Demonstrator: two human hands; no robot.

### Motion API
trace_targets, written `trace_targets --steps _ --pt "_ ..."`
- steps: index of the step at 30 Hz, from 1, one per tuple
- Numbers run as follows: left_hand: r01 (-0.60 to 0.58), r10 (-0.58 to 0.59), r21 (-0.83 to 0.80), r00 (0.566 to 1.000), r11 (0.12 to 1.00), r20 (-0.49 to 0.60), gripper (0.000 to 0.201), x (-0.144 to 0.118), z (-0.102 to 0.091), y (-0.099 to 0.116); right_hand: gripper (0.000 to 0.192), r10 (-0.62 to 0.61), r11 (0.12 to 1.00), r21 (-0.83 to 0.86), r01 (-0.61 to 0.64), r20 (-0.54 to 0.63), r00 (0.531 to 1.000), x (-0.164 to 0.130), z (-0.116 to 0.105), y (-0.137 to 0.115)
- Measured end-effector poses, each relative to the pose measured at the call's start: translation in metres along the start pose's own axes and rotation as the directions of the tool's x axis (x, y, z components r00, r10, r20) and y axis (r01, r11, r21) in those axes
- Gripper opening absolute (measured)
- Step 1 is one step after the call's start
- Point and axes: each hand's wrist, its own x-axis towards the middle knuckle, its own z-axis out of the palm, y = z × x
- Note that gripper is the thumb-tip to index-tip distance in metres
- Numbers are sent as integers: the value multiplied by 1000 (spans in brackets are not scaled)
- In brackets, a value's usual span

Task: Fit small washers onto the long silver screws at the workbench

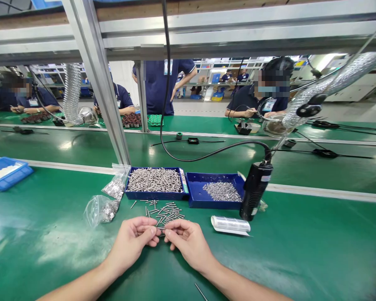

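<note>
Screw [161, 228] pinched at either end between the fingertips of the left hand [134, 240] and right hand [186, 240], just in front of the loose pile of screws [163, 210]; behind that pile sit two blue trays [156, 195], an electric driver [255, 190] to its right; seemingly mid-fitting, the next move calls for a steady, aligned grip.

Green table [301, 251]. Silver screws [166, 211]. Dark blue trays [194, 190], light blue basket [6, 173]. Black screwdriver [255, 190], black cable [166, 104]. White roll [230, 224]. Clear bags [102, 209].
</note>
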Motion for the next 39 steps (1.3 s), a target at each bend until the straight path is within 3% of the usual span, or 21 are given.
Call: trace_targets --steps 13,21,27,30,34,39 --pt "31 -32 17 997 999 70 48 0 -1 3 37 3 999 -39 1 100 995 -2 -3 -7" --pt "51 -57 44 985 998 162 41 -2 -6 10 41 43 999 14 -48 255 966 -3 -6 -3" --pt "55 -81 124 972 991 223 36 -2 -13 15 42 21 999 -38 -10 314 949 -6 -4 -1" --pt "4 -24 127 987 992 161 39 1 -19 19 49 9 998 61 -30 319 948 -2 -7 -3" --pt "-65 67 69 998 996 -21 43 11 -28 24 59 -10 980 192 -54 317 948 6 -12 -5" --pt "-57 60 42 995 998 -79 46 20 -32 22 43 24 992 106 -64 342 939 4 -10 -11"
